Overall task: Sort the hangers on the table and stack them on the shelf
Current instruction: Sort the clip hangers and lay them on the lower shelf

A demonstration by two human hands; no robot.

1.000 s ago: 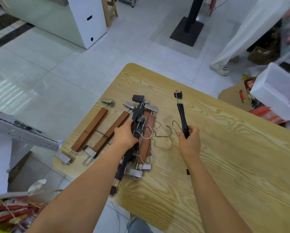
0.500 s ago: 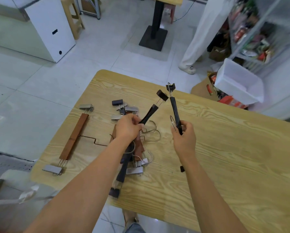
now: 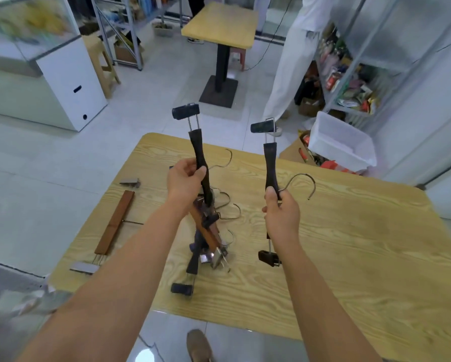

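My left hand [image 3: 184, 181] grips a black clip hanger [image 3: 198, 152] at its middle and holds it upright above the wooden table [image 3: 349, 244]. My right hand [image 3: 280, 212] grips a second black clip hanger [image 3: 270, 163] at its middle, also upright, its metal hook [image 3: 304, 182] pointing right. Under the left hand a tangle of brown and black hangers [image 3: 206, 236] lies on the table, and some of it looks lifted. A single brown wooden hanger [image 3: 114, 222] lies flat near the table's left edge.
A person in white clothes [image 3: 295, 64] stands beyond the table beside a metal shelf [image 3: 349, 74] full of goods. A white plastic bin [image 3: 342, 142] sits on the floor by the far right corner. A small pedestal table [image 3: 220, 24] and a white cabinet [image 3: 70, 82] stand further back.
Both hands have risen off the table with their black hangers, now held upright and apart. The camera has tilted up, showing more of the room.
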